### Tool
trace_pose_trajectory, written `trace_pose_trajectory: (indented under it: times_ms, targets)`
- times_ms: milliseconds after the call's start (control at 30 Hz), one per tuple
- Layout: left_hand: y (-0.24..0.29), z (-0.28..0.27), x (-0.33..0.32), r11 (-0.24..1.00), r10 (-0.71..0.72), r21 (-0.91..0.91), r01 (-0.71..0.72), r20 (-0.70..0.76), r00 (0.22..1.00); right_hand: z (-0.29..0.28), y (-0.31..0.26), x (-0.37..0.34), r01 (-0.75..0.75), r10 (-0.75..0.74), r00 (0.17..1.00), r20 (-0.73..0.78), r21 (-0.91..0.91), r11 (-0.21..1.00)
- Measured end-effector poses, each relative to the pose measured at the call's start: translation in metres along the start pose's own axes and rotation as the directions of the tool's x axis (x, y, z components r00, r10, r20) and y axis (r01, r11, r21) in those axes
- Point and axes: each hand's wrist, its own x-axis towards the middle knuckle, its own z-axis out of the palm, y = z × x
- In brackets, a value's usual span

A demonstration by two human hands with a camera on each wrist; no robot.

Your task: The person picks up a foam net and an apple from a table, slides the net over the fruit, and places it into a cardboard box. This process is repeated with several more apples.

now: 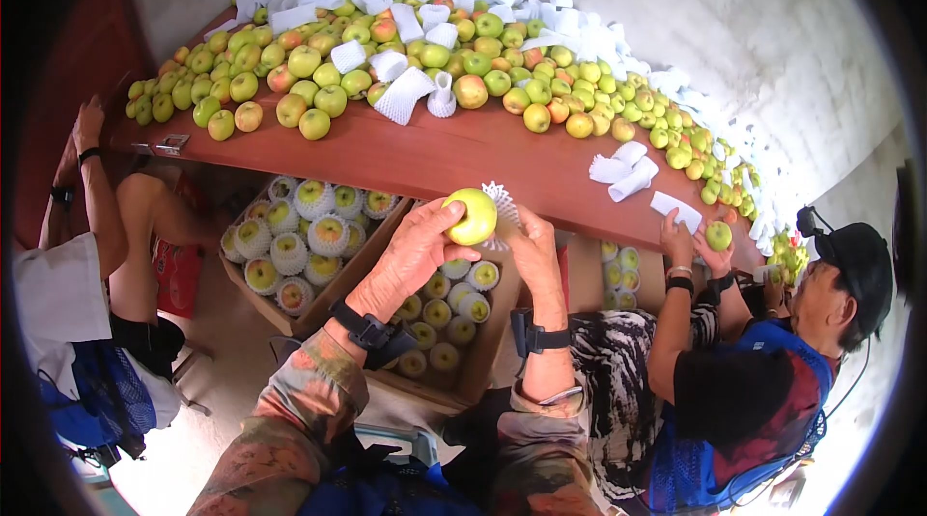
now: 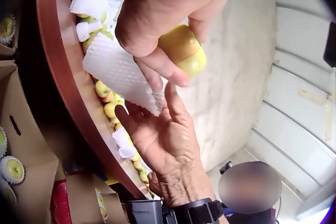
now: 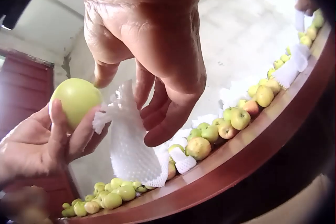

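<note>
Above an open carton (image 1: pixel 494 334), just in front of the desk (image 1: pixel 454 154), hangs a smooth, round, yellow-green apple (image 1: pixel 473 218) with a faint orange blush, pinched by the left hand (image 1: pixel 417 246). Beside it, the right hand (image 1: pixel 536 253) pinches a white foam sleeve (image 3: pixel 131 153), flattish and dimpled. From the left wrist, the sleeve's long axis slants upper left to lower right, its frilled end nearest the apple, whose stem's direction I cannot tell.

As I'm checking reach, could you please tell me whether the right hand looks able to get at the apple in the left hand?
Probably yes: the left hand holds the apple close beside the right hand, and only the foam net, in the right hand's grip, shows between them.
</note>
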Motion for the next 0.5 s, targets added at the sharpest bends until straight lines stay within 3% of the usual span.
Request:
trace_pose_trajectory:
  times_ms: [167, 267, 367, 500]
  targets:
    - [-0.011, -0.016, 0.005, 0.991, -0.059, -0.124, 0.054, -0.032, 0.998, 0.0, 0.016, 0.004, 0.049, -0.081, 0.983, -0.166, -0.188, 0.981]
    - [-0.016, -0.023, 0.009, 0.993, -0.012, -0.116, 0.007, -0.044, 0.999, 0.006, -0.001, -0.001, -0.037, 0.004, 0.97, -0.244, -0.13, 0.991]
    - [-0.011, -0.019, 0.012, 0.994, 0.004, -0.107, -0.007, -0.023, 1.0, 0.003, 0.003, -0.001, 0.094, -0.226, 0.913, -0.339, -0.364, 0.927]
    - [-0.003, -0.009, 0.006, 0.962, -0.012, -0.27, 0.046, 0.126, 0.992, -0.004, 0.011, 0.003, 0.162, -0.382, 0.839, -0.388, -0.491, 0.856]
